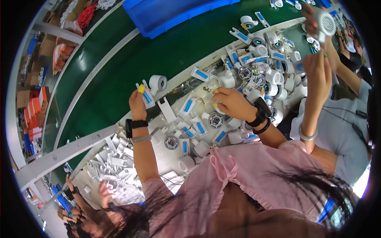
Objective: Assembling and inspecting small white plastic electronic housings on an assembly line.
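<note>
My left hand [137, 104], a yellow cover on one fingertip, is closed on a small white handheld fan [148, 99] at the conveyor's near edge. The fan's handle is uncovered, showing a blue battery, and its round head [158, 83] rests just beyond my fingers. My right hand [235, 104], also with yellow fingertip covers, is bent over the parts on the bench. Its fingers are curled together, and what they grip is hidden. Close to it lie a white fan housing [227, 79], a white handle with a blue battery [188, 105] and a round motor part [215, 120].
Beyond the bench runs a green conveyor [107, 75] carrying a blue bin [174, 18]. Fan heads and batteries are heaped at right [274, 75]; white plastic covers [119, 162] pile up at left. At right, a co-worker's hand [315, 23] holds a white fan [326, 24].
</note>
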A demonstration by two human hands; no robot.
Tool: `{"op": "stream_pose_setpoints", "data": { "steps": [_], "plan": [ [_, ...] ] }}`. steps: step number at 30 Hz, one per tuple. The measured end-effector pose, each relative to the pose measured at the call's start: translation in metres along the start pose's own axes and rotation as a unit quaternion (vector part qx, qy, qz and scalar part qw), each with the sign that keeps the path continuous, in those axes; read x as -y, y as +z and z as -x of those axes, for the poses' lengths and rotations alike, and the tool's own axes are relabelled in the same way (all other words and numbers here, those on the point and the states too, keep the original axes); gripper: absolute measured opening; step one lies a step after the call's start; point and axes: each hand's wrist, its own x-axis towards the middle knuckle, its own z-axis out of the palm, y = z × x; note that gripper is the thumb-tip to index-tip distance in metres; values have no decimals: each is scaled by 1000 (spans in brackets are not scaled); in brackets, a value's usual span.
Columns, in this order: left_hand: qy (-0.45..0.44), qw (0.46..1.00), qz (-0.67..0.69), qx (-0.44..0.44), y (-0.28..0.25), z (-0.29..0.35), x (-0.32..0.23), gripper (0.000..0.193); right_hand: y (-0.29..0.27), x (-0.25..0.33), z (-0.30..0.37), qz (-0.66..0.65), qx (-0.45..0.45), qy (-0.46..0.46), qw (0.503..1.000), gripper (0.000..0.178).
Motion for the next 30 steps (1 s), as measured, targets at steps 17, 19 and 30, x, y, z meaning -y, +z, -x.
{"op": "stream_pose_setpoints", "data": {
  "steps": [17,19,30],
  "plan": [
    [258,867,-424,52,-62,134,37,46,-11,19,10,11,21,-52,998,20],
    [203,845,-492,46,-64,140,48,59,-10,28,10,2,20,-71,997,19],
    [207,877,-433,26,-54,151,54,53,59,61,4,-418,172,92,887,22]
  ]
}}
